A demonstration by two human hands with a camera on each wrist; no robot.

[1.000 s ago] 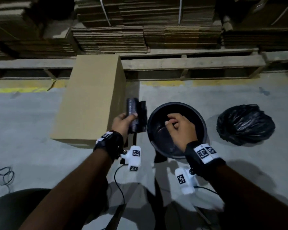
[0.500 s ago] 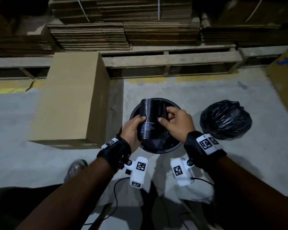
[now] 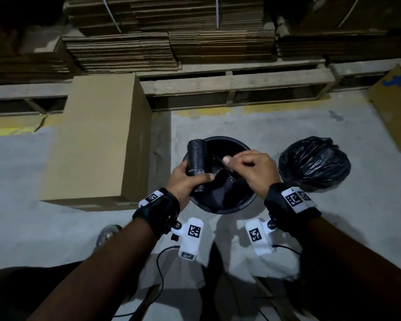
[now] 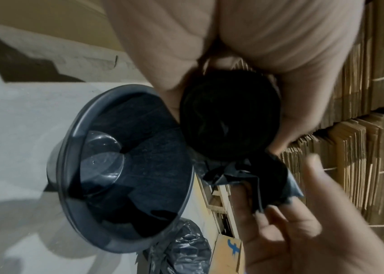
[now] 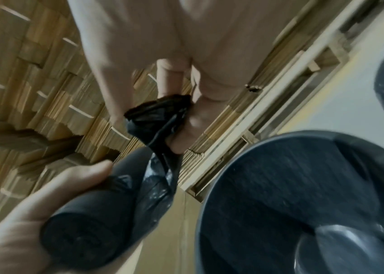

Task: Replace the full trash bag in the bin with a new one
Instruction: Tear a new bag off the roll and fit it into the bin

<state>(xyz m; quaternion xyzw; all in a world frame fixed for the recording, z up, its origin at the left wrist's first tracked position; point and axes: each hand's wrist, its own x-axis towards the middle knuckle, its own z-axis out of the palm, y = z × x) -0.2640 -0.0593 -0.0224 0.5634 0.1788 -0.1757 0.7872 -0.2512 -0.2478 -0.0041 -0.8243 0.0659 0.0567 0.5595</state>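
My left hand (image 3: pixel 187 179) grips a black roll of new trash bags (image 3: pixel 197 159) over the left rim of the round dark bin (image 3: pixel 245 202). The roll's end (image 4: pixel 229 118) faces the left wrist camera. My right hand (image 3: pixel 252 169) pinches the loose end of the bag (image 5: pixel 160 111) beside the roll and holds it away from it. A strip of bag hangs between the roll (image 5: pixel 87 228) and the pinch, over the bin (image 5: pixel 303 204), which stands unlined. The full tied black bag (image 3: pixel 314 163) lies on the floor right of the bin (image 4: pixel 125 185).
A tall cardboard box (image 3: pixel 102 137) stands on the concrete floor just left of the bin. Wooden pallets (image 3: pixel 236 86) with stacked flat cardboard run along the back. Another box (image 3: pixel 394 105) sits at far right. Cables trail near my feet.
My left hand has brought the roll from beside the box to over the bin. My right hand has left the bin's inside, taken the roll's loose end and drawn it out rightward.
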